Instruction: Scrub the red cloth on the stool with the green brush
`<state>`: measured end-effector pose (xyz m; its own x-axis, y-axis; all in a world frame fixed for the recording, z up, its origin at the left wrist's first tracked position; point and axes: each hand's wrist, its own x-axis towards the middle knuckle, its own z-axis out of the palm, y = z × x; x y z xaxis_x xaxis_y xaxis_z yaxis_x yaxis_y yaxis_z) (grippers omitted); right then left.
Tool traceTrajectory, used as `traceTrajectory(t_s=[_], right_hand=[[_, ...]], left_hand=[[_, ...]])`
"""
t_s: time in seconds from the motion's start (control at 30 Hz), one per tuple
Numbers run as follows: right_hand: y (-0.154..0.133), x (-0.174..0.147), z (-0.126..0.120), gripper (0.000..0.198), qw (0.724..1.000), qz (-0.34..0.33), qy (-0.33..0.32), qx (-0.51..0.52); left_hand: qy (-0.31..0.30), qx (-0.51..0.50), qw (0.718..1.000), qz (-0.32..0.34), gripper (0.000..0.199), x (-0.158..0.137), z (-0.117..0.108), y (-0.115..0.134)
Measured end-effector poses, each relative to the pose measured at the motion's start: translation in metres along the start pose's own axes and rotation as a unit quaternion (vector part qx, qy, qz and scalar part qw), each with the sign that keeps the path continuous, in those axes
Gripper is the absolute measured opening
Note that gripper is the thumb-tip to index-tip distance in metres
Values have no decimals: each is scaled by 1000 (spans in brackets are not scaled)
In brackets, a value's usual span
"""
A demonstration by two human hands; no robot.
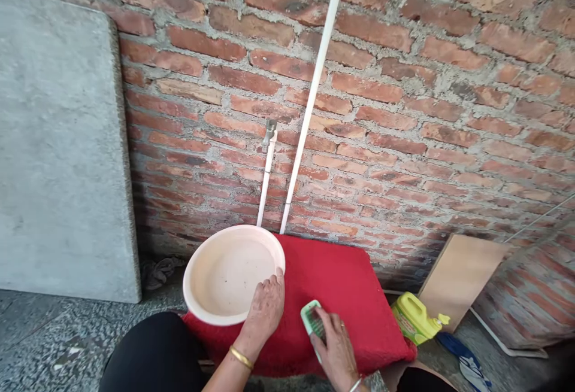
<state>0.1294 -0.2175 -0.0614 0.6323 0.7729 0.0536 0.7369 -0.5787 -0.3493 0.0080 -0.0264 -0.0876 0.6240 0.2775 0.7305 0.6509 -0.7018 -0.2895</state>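
The pale basin (204,278) is probably thin plastic: light by itself, slightly springy at the lip and slick if wet. Its rolled rim looks like the surest hold, best taken at 3 and 9 o'clock so the bowl stays level; whether it holds any water, I cannot tell. It stands upright at the near-left part of the red-covered tabletop (327,272). The left hand (266,305) is folded over its rim at about 4 o'clock, so the bowl's middle lies toward 10 to 11 o'clock from that hand. The green brush-like piece (312,318) should be light and stiff-bodied, easiest to grip along its long sides. It sits at about 10 to 11 o'clock in the right hand (335,341), pinched between thumb and fingers; I cannot tell whether its underside touches the cloth. The basin lies toward 10 o'clock from there.
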Motion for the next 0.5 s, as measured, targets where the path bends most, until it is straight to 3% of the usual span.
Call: traceTrajectory(t_s=[0.17, 0.27, 0.37, 0.5], right_hand=[[106, -2, -37, 55, 976, 176, 98, -84], [139, -2, -46, 54, 956, 226, 152, -108], [115, 6, -38, 51, 972, 172, 151, -56], [19, 18, -11, 49, 997, 35, 58, 38]], left_hand=[[15, -5, 1000, 5, 58, 3, -5, 1], [-11, -2, 1000, -11, 58, 6, -9, 2], [-20, 8, 1000, -13, 57, 8, -11, 2], [-11, 7, 1000, -6, 56, 8, -9, 1]])
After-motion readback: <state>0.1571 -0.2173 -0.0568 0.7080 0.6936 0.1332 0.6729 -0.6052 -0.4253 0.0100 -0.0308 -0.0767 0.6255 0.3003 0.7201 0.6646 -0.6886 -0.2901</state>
